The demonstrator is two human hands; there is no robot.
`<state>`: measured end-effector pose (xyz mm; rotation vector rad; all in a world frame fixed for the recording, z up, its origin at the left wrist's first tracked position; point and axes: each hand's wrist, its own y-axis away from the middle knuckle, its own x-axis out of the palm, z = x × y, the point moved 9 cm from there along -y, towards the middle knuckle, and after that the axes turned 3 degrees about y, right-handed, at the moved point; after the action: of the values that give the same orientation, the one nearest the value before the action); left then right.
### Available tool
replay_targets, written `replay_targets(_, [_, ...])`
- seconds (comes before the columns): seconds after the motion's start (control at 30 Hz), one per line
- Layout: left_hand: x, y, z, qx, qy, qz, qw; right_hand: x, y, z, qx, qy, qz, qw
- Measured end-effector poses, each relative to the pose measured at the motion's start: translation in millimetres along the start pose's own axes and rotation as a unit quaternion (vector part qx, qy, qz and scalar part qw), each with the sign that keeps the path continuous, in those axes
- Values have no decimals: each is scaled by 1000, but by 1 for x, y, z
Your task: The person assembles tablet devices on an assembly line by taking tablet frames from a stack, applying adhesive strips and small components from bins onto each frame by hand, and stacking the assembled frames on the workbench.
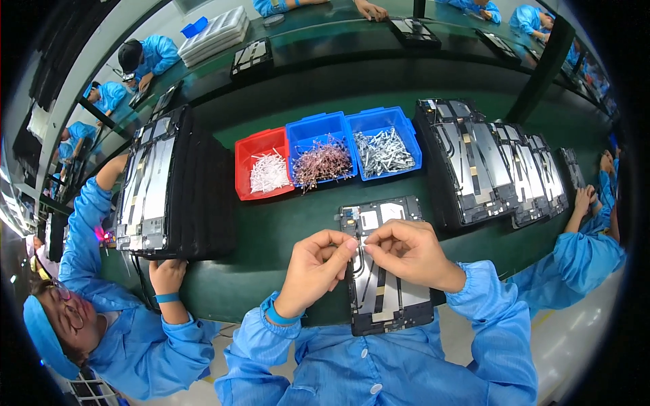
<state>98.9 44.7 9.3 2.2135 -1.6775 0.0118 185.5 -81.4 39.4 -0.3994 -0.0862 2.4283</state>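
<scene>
One opened flat device (391, 298) lies directly under both hands, its near end reaching the near edge of the table (267, 237). The left hand (317, 267) presses thumb and forefinger together over the device's left side; the right hand (414, 254) pinches just beside it. What either grips, I can't tell from here. Bare green tabletop opens left of the left hand; the right hand has a tighter gap before the stacked devices (474, 169). Beyond the hands sit three bins touching in a row: one red bin (242, 166), two blue bins (305, 126), all holding small parts. Beyond the left hand, farther left, stands another device stack (150, 186).
</scene>
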Motion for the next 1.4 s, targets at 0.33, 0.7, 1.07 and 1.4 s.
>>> replay_targets(0.33, [-105,-16,-54,303,-152,-331,881,-19,11,27,-139,47,-95,985])
replay_targets(0.7, [-12,33,41,-25,-293,24,955,-30,53,-56,31,-161,-182,969])
replay_targets(1.07, [22,42,23,23,71,-46,996,-40,37,12,-44,-192,-133,971])
replay_targets(1.4, [32,76,-42,539,-444,-194,689,3,8,119,-120,-314,52,940])
